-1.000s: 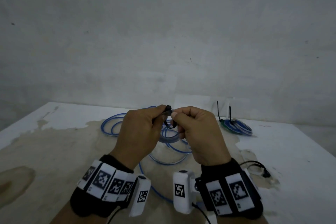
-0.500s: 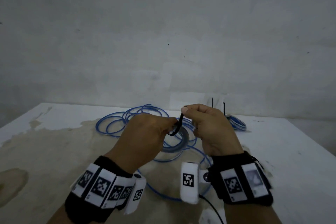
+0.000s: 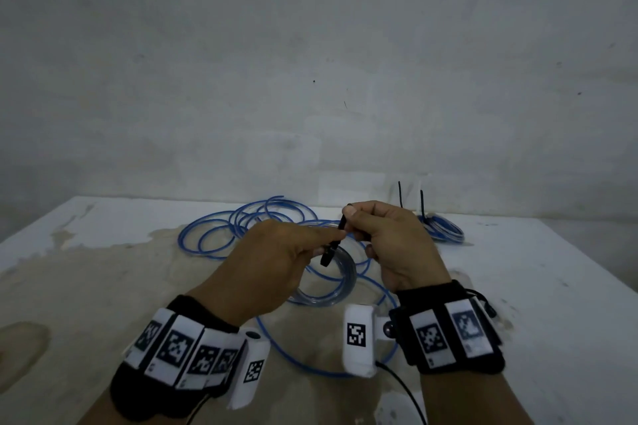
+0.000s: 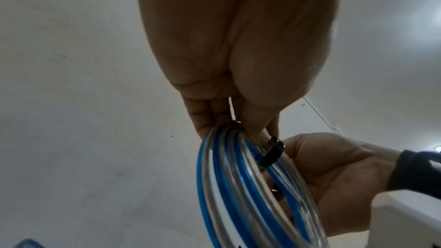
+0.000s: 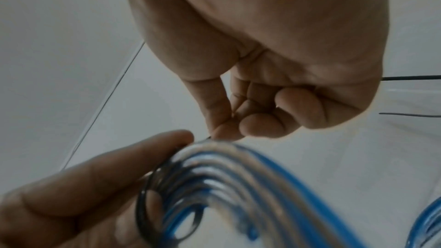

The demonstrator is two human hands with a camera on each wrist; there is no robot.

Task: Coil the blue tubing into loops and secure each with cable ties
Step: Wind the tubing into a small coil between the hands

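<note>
My left hand [image 3: 310, 245] holds a small coil of blue and clear tubing [image 3: 336, 286] above the table, fingers pinching its top [image 4: 226, 120]. A black cable tie [image 3: 333, 245] is wrapped around the coil [image 4: 238, 186], its band [image 4: 270, 155] crossing the strands. My right hand [image 3: 366, 224] pinches the tie's tail between thumb and forefinger [image 5: 222, 129] just right of the left fingertips. In the right wrist view the tie's loop [image 5: 145, 201] circles the coil [image 5: 214, 173] beside a left finger [image 5: 119, 167]. The uncoiled tubing [image 3: 221, 231] trails onto the table behind and below.
A finished coil [image 3: 443, 231] lies at the back right with two black tie tails [image 3: 400, 195] standing up. The stained white table [image 3: 103, 286] ends at a grey wall [image 3: 310, 79]. A black cord [image 3: 483, 300] lies by my right wrist.
My right hand has drawn the tie's tail up and to the right, away from the left hand, and the tie's loop has closed down around the coil.
</note>
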